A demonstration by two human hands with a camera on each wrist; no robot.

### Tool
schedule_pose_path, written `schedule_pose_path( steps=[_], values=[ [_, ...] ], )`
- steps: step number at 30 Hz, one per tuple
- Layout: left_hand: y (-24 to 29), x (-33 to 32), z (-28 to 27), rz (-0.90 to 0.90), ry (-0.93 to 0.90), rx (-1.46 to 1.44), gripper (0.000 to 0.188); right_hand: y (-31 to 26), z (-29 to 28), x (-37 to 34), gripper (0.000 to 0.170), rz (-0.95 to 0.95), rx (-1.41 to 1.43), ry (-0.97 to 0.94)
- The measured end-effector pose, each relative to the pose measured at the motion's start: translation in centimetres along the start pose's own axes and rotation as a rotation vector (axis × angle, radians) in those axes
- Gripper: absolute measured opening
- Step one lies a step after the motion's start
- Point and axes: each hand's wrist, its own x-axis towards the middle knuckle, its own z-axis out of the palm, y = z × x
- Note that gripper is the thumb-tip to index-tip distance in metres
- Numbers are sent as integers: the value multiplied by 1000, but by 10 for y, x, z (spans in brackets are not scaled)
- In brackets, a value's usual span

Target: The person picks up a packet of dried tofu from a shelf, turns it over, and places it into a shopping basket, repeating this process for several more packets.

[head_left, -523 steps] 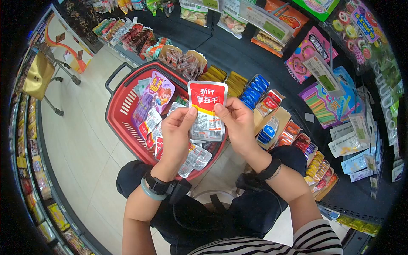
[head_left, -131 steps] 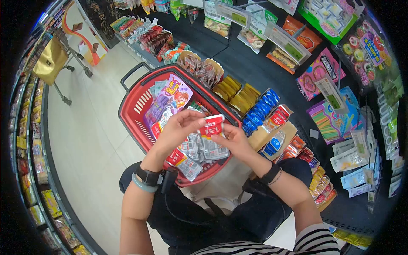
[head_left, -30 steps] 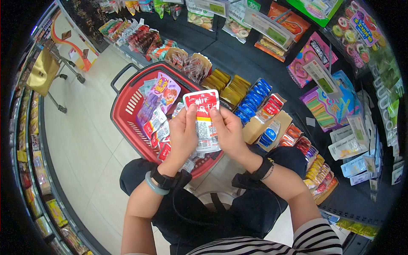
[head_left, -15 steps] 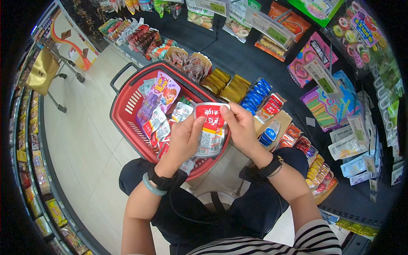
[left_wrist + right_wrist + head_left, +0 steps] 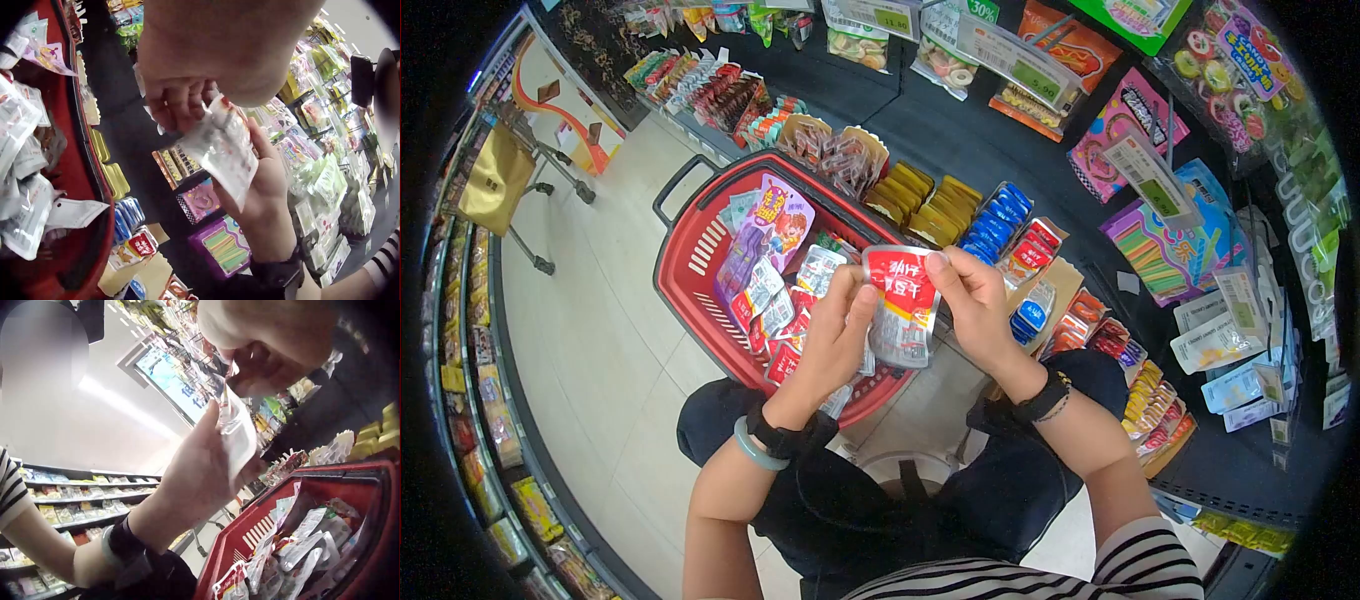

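A red, yellow and silver packet is held over the near right side of the red basket. My left hand grips its left edge, thumb in front and fingers curled. At the upper right corner, my right hand pinches it between thumb and fingers. The left wrist view shows the silvery packet between my left hand and my right hand. Seen from the right wrist, the packet appears nearly edge-on, with my left hand below my right hand.
Inside the basket lie several similar packets and a purple packet. Boxes of small gold packs, blue packs and red packs line the dark shelf. Bags hang at the right. A trolley with a gold bag stands far left.
Since a second ago the packet has moved lower and to the right and tilted. My right hand has shifted from its front to its upper right corner; my left hand keeps its left edge.
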Motion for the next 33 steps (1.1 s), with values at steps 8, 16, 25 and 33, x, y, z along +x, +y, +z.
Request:
schedule_pose_path(
  steps=[8, 16, 25, 33],
  values=[
    [5, -3, 5, -629, -435, -1320, 39, -6, -6, -1, 22, -72, -24, -83],
    [-9, -8, 16, -774, -852, -1563, 38, -10, -6, -3, 13, 187, 171, -191],
    [2, 9, 1, -653, -328, -973, 48, -2, -36, 12, 12, 155, -46, -91],
    [6, 3, 12, -490, -400, -479, 24, -8, -54, 1, 14, 342, -209, -33]
  ],
)
